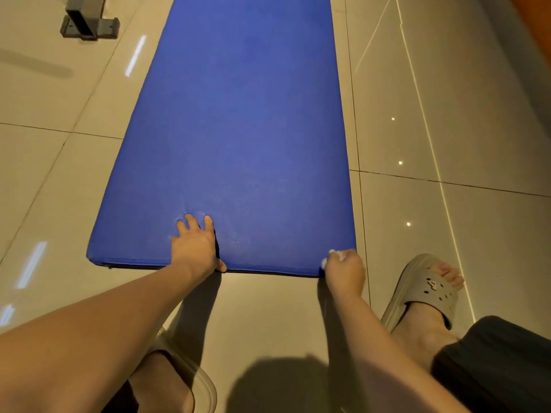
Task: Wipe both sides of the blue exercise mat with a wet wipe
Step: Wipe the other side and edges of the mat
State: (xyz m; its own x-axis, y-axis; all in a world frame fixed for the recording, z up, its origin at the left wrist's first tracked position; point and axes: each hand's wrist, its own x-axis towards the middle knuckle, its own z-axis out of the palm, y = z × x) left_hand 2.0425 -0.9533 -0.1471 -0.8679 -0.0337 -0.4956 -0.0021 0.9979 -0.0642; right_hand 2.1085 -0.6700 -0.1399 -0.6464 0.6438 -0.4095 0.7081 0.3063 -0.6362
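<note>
One blue exercise mat (238, 129), two hands, one wet wipe (335, 255), two beige slippers, one metal post base (89, 22); mat flat on the tiled floor (447, 129), long axis running straight away from the wearer, near short edge just ahead of the feet, far end cut off by the top of the frame; bare tiles along both long edges, wider on the right; post base at far left, well apart from the mat's left edge; left hand (195, 248) on the near end of the mat, fingers spread and pressing dimples into the top, thumb lying along the near edge; right hand (344, 271) at the near right corner, fingers curled tight round the crumpled white wipe, wipe touching the corner; right slipper (423, 290) just beside that corner; left slipper (190, 380) nearer, behind the left forearm.
</note>
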